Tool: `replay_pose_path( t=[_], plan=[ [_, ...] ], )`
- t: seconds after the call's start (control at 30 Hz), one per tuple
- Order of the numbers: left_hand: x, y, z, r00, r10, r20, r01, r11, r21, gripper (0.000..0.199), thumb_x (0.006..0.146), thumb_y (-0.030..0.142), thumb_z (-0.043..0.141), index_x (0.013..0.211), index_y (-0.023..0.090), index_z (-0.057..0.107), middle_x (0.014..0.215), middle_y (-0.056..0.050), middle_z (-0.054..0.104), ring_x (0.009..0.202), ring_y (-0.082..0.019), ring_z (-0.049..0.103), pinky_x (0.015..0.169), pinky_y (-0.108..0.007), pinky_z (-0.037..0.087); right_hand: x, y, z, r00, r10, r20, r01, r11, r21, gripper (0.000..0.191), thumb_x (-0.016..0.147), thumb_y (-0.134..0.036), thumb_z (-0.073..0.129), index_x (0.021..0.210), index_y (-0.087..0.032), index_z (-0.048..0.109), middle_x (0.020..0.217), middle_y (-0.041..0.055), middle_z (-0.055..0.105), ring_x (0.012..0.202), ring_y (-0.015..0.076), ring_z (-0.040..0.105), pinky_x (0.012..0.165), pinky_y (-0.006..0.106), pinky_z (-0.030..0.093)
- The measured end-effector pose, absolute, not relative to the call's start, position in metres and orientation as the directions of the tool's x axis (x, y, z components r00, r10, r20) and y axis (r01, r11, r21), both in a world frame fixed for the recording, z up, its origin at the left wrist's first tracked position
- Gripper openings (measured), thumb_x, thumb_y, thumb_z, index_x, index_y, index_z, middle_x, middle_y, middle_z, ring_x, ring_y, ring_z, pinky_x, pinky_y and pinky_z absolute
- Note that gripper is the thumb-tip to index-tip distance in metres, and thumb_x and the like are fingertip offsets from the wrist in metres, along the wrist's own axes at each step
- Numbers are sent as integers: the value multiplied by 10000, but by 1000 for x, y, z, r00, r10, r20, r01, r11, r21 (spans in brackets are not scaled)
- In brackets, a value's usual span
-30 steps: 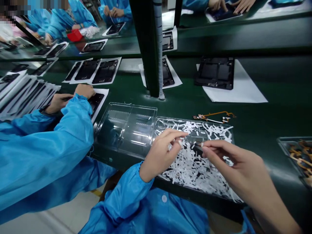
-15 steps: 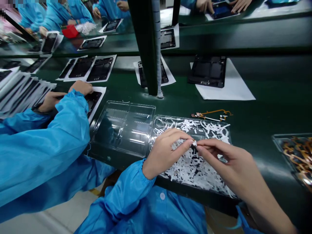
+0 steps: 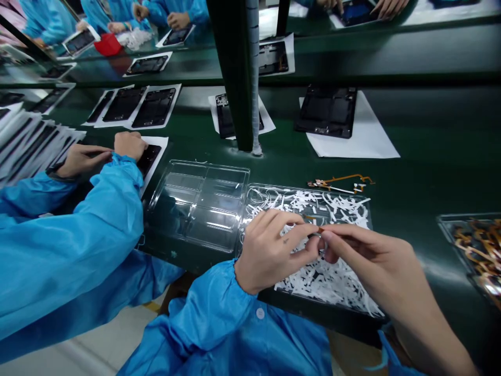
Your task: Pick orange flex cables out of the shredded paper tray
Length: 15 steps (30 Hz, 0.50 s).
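Note:
My left hand [image 3: 274, 248] and my right hand [image 3: 364, 256] meet fingertip to fingertip above a clear plastic tray [image 3: 366, 211] heaped with white paper strips [image 3: 332, 277]. Both pinch one small dark part with an orange flex end [image 3: 318, 230] between thumb and fingers. An orange flex cable [image 3: 340, 183] lies on the green bench just beyond the tray. An empty clear compartment tray [image 3: 199, 203] sits directly left of the strip-filled one.
A co-worker in a blue sleeve [image 3: 78, 235] works on a dark panel at my left. Dark panels on white sheets [image 3: 329, 112] lie across the bench. A green post [image 3: 235, 73] stands behind the trays. Another tray of orange flex cables [image 3: 475, 245] sits at the right edge.
My hands came together from a small gap and now pinch the same small part. The left hand's fingers curled in over it. The view drifted slightly.

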<state>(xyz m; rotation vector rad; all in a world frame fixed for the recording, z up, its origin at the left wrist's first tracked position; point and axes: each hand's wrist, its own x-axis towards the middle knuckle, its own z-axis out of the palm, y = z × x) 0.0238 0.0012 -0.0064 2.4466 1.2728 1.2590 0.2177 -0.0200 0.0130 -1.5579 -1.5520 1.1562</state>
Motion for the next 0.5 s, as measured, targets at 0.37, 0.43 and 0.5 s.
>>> replay_pose_path(
  t=[0.37,0.43,0.5],
  plan=[
    [23,2,-13,350,735,580,676,-627,387,50,928,179,645,965,201,670,916,-24,741,832,-179,660,710,-324,518,216,-23,9,-123,984,-125,481,-51,-875,260,957,-483,643,1015,-263,769,679,-14,693,616,142,651,566,245,529],
    [21,3,-14,351,737,578,680,-625,384,34,929,178,631,939,187,663,903,-32,727,831,-179,653,709,-326,521,218,-23,10,-131,985,-113,524,-28,-851,259,960,-489,633,1009,-273,767,715,-12,708,634,144,655,563,244,521],
    [17,3,-14,319,769,554,672,-595,440,83,933,150,594,935,185,670,902,-35,712,849,-178,650,722,-326,534,223,-22,14,-114,990,-82,581,-1,-814,260,946,-506,639,984,-283,768,800,0,736,680,159,667,571,252,522]
  ],
)
